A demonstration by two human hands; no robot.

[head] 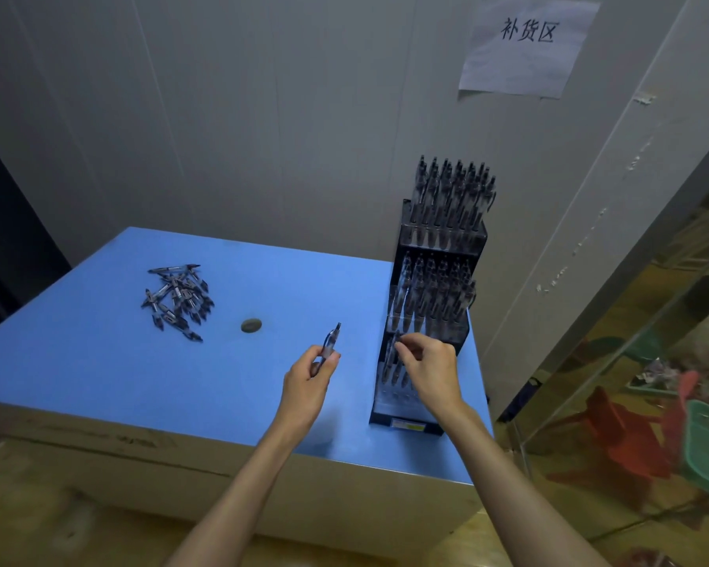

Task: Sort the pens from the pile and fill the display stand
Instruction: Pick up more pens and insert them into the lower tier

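Dim, cool, bluish light; soft shadows under hands [430, 368] on tabletop [99, 362]. Slightly soft focus, wide-angle bending at edges.

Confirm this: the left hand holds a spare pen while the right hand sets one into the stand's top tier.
Wrong tier. In the head view the right hand sets its pen into the bottom tier of the stand; the left hand does hold a spare pen.

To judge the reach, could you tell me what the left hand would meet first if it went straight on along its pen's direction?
Probably nothing: the left hand aims its translucent pen over bare blue tabletop; depth unclear.
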